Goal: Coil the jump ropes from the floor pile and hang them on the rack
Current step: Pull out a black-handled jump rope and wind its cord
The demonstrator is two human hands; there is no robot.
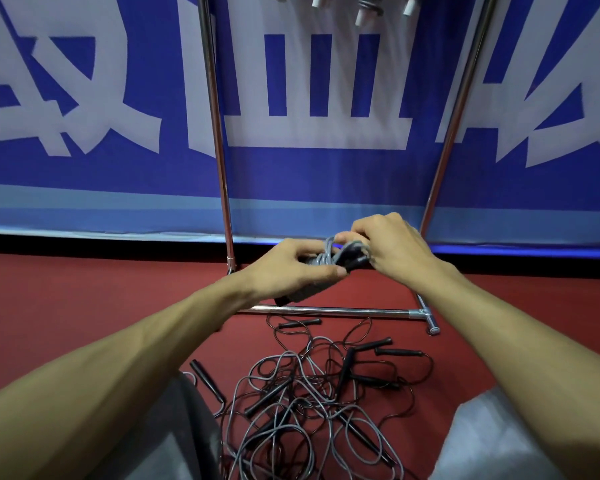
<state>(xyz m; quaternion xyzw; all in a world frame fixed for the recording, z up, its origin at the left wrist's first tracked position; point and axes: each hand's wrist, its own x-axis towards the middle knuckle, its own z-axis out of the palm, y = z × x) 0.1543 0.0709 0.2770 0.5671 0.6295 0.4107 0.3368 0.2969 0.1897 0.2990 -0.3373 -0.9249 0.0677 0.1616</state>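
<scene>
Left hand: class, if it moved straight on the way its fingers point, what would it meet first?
Probably the right hand, gripping the same grey coiled jump rope; depth unclear.

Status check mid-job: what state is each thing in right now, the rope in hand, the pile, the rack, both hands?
Grey jump rope: cord wound round its handles, held off the floor.
Left hand: grips the handles.
Right hand: pinches the cord.
Floor pile: tangled, uncoiled.
Rack: upright.
Hung ropes: dangling at the top edge, mostly cut off.
</scene>
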